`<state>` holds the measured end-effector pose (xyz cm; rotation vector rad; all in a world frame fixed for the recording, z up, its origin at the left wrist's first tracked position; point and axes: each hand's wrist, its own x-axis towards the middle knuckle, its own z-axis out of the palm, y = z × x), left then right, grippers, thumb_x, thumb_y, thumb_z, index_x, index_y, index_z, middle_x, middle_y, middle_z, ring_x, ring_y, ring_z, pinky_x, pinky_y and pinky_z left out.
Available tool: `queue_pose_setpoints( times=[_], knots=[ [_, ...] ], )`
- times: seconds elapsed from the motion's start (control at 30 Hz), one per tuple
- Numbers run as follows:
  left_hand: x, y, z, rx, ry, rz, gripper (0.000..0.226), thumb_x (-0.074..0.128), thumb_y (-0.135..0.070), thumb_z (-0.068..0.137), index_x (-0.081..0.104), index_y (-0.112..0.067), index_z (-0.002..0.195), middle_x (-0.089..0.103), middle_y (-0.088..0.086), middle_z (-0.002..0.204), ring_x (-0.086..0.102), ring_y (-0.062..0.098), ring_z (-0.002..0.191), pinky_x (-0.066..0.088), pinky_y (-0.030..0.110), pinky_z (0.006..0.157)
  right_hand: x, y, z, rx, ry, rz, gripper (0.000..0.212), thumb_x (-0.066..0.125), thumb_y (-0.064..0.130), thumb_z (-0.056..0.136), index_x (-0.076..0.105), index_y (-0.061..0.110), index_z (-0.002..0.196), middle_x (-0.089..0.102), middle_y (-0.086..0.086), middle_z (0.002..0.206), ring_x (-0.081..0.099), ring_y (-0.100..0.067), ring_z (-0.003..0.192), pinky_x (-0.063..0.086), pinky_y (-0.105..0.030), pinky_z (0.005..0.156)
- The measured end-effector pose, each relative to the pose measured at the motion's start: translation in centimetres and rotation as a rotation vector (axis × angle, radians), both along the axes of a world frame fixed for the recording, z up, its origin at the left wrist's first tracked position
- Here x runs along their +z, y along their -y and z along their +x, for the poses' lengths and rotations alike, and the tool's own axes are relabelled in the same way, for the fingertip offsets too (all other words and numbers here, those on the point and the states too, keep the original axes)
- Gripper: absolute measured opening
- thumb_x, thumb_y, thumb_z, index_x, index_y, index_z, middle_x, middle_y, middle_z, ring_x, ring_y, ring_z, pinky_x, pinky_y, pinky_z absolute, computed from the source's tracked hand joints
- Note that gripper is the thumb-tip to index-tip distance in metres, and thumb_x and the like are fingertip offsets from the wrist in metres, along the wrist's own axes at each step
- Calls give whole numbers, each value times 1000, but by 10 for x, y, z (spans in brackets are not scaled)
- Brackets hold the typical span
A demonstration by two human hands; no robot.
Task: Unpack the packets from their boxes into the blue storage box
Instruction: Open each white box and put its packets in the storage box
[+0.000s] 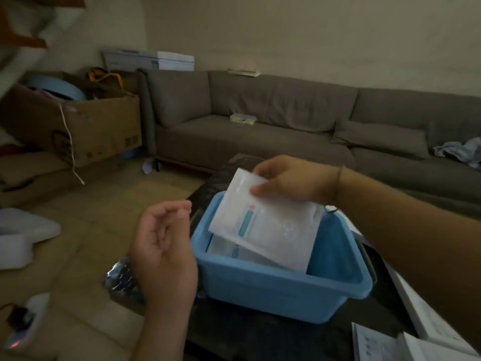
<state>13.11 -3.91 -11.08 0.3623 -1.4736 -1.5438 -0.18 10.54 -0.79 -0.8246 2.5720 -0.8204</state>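
The blue storage box (281, 290) stands on a dark table in front of me. My right hand (289, 178) pinches the top edge of a white packet (270, 225) with a teal stripe, tilted, its lower end inside the box. Another white packet (229, 250) lies in the box beneath it. My left hand (164, 251) hovers left of the box, palm up, fingers loosely curled and holding nothing. White cardboard boxes (421, 324) lie at the lower right, partly hidden by my right forearm.
A grey corner sofa (260, 131) fills the back, with a small clear container (243, 118) on its seat. A large brown carton (78, 126) stands at the left. A silvery bubble-wrap bag (119, 280) lies below my left hand. White foam pieces (23, 235) sit on the floor.
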Motion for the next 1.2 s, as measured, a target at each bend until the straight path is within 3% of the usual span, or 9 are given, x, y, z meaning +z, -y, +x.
queue_pose_setpoints(
  times=[0.13,0.23,0.3,0.43,0.57,0.7,0.87,1.03,1.2],
  knots=[
    [-4,3,1,-114,90,-181,10,56,-32,87,63,-30,92,67,-20,91,61,-7,92,49,10,72,-34,22,-5,27,30,89,8,62,32,91,66,31,98,70,7,92,69,-11,84,59,-30,75],
    [-11,4,-1,-166,135,-258,8,62,-35,90,64,-29,95,67,-15,95,63,-1,92,54,27,78,-50,26,-3,50,-10,122,17,60,29,93,64,26,110,66,7,98,64,-6,85,51,-17,69],
    [-13,10,0,-257,193,-383,28,61,-52,79,63,-33,100,65,-18,103,61,-1,99,55,33,83,-60,27,2,76,-154,142,22,61,31,92,63,24,113,65,7,99,62,-5,84,45,-14,67],
    [-7,33,9,-527,371,-704,53,60,-69,65,55,-47,114,49,-35,125,44,-10,123,48,38,102,-71,23,9,137,-286,236,51,58,47,90,48,26,135,59,4,126,56,-13,110,46,-29,93],
    [-10,38,8,-579,425,-791,67,74,-65,58,49,-54,119,39,-40,134,31,-16,130,31,24,109,-77,21,9,202,-173,363,63,44,61,91,32,33,146,46,5,144,46,-15,126,35,-35,106],
    [-14,32,5,-554,414,-822,67,76,-57,60,46,-51,120,34,-42,132,25,-25,125,26,7,95,-83,26,12,216,-191,349,58,39,64,91,33,36,142,51,4,139,50,-16,122,38,-41,106],
    [-15,32,3,-549,397,-832,68,73,-61,57,45,-52,119,38,-37,130,29,-23,122,30,9,91,-87,29,15,261,-215,317,61,40,61,93,26,34,146,47,2,144,48,-18,125,37,-43,107],
    [-13,34,5,-556,387,-912,65,68,-74,60,51,-50,118,39,-42,129,30,-21,126,32,12,95,-82,24,8,206,-208,313,82,49,75,79,21,39,148,43,4,148,45,-19,130,36,-43,107],
    [-13,33,4,-515,359,-897,59,56,-73,67,53,-46,119,47,-33,128,38,-13,125,35,18,97,-86,23,9,262,-184,330,75,55,67,82,28,35,145,46,3,144,46,-20,127,38,-45,106]
  ],
)
